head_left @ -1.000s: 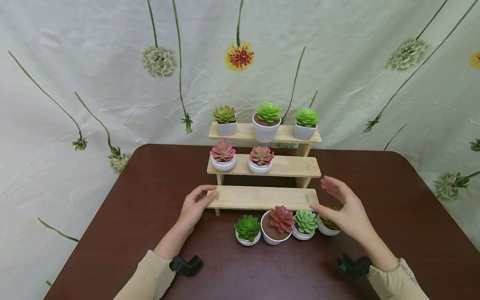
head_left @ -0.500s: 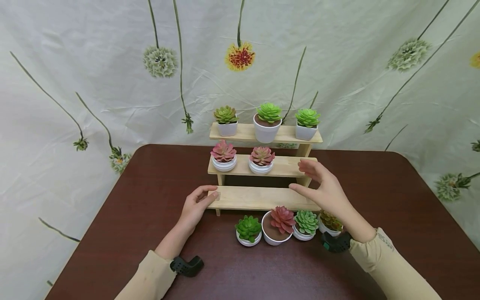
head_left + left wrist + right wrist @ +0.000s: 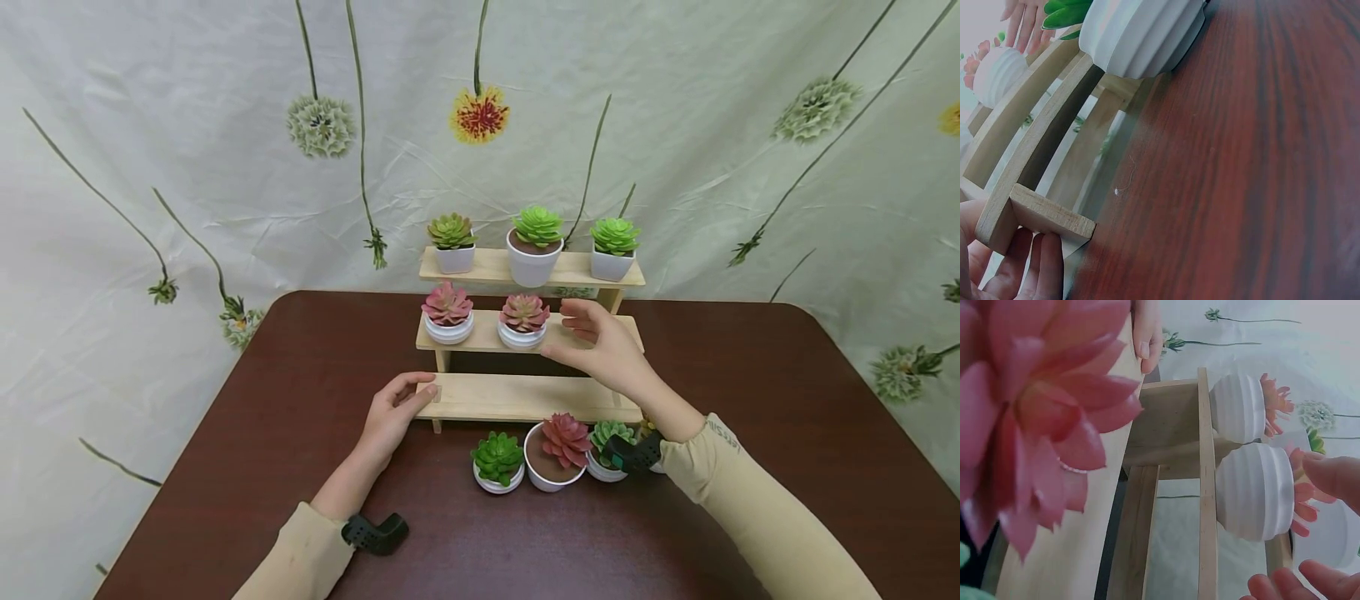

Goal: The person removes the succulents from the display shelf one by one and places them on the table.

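Note:
My left hand (image 3: 392,415) grips the left end of the lowest step of a three-tier wooden plant stand (image 3: 517,397); in the left wrist view its fingers (image 3: 1049,265) curl round the end of the board and its leg. Over the right part of the middle step, my right hand (image 3: 606,350) has thumb and fingers spread, holding nothing. Just left of it stands a pink potted succulent (image 3: 522,312); a small gap shows between its white ribbed pot (image 3: 1254,492) and my fingers in the right wrist view. Another pink succulent (image 3: 447,303) sits at that step's left end.
Three green succulents, one in a larger round pot (image 3: 533,260), line the top step. Before the stand, a green succulent (image 3: 498,458), a red succulent (image 3: 566,439) and a pale green one (image 3: 611,435) stand on the dark table (image 3: 465,542); another is mostly behind the right wrist.
My right hand has moved left and away from me, from beside the lowest step's right end to the middle step near the pink succulent. The left hand has stayed in place.

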Action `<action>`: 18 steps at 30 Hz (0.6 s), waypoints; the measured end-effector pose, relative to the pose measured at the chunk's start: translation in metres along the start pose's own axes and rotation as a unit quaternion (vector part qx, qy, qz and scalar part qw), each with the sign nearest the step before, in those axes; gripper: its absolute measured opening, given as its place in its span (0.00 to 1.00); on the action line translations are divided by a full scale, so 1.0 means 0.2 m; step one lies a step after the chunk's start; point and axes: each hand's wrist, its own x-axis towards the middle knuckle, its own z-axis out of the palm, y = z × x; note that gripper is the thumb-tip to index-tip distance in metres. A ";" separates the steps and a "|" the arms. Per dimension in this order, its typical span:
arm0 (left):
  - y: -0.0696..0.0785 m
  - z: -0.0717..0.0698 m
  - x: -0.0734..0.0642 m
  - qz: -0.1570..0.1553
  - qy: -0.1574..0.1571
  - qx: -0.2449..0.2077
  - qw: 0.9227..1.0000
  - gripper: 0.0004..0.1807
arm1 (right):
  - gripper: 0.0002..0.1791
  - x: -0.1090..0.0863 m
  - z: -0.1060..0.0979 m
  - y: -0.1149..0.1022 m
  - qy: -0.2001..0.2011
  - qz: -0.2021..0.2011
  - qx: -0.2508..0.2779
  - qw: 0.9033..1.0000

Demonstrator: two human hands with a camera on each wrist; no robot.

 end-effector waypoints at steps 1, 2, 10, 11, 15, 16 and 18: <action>0.00 0.00 0.00 0.001 0.000 0.000 1.000 0.20 | 0.39 0.01 0.01 0.00 -0.003 0.005 0.004 1.000; 0.00 0.00 0.00 0.001 0.000 -0.001 1.000 0.20 | 0.39 0.02 0.01 -0.01 -0.006 0.011 0.007 1.000; -0.01 0.00 0.00 0.006 -0.004 -0.005 1.000 0.19 | 0.40 0.08 0.07 -0.03 -0.024 0.026 0.023 0.999; -0.01 0.00 0.01 0.007 -0.004 -0.005 1.000 0.19 | 0.40 0.09 0.08 -0.03 -0.025 0.025 0.024 0.999; -0.01 0.00 0.01 0.007 -0.005 -0.006 1.000 0.19 | 0.41 0.11 0.10 -0.03 -0.034 0.020 0.034 0.999; -0.01 0.00 0.01 0.008 -0.005 -0.007 1.000 0.19 | 0.41 0.12 0.11 -0.03 -0.036 0.019 0.036 0.999; -0.01 0.00 0.01 0.007 -0.004 -0.007 1.000 0.19 | 0.40 0.13 0.12 -0.03 -0.038 0.017 0.039 0.998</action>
